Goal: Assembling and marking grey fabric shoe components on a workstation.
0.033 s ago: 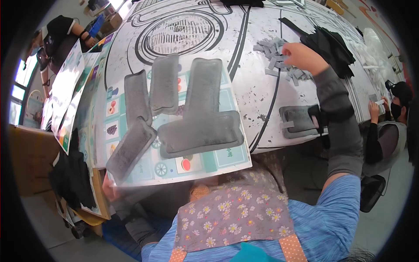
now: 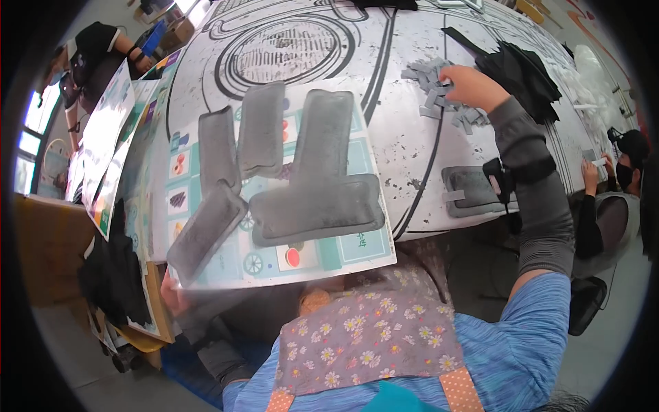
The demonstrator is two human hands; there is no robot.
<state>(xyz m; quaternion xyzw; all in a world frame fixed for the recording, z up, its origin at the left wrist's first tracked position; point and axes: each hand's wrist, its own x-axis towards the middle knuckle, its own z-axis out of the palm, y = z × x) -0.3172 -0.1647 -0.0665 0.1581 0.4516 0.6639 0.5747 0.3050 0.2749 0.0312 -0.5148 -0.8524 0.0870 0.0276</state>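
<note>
My right hand point(image 2: 475, 88) reaches over the table to a pile of small flat grey strips point(image 2: 431, 74). Its fingers are curled together at the pile's near right side; anything between them is hidden. Several padded grey fabric pieces point(image 2: 317, 209), oblong with rounded corners, lie on a printed board point(image 2: 350, 264) in front of me, some overlapping. My left hand point(image 2: 174, 294) is blurred by the board's near left corner, its fingers not clear. Another grey padded piece point(image 2: 473, 187) lies under my right forearm, with light strips on it.
Folded black fabric point(image 2: 518, 75) lies right of the strips. Printed sheets point(image 2: 113, 130) lean at the left, above black cloth point(image 2: 113, 281). One person point(image 2: 93, 62) stands far left; another point(image 2: 614, 199) works at the table's right edge. A clear plastic bag point(image 2: 587, 69) stands far right.
My right hand has shifted slightly left over the strips, and the black device on its wrist has moved a little. The padded pieces rest as before.
</note>
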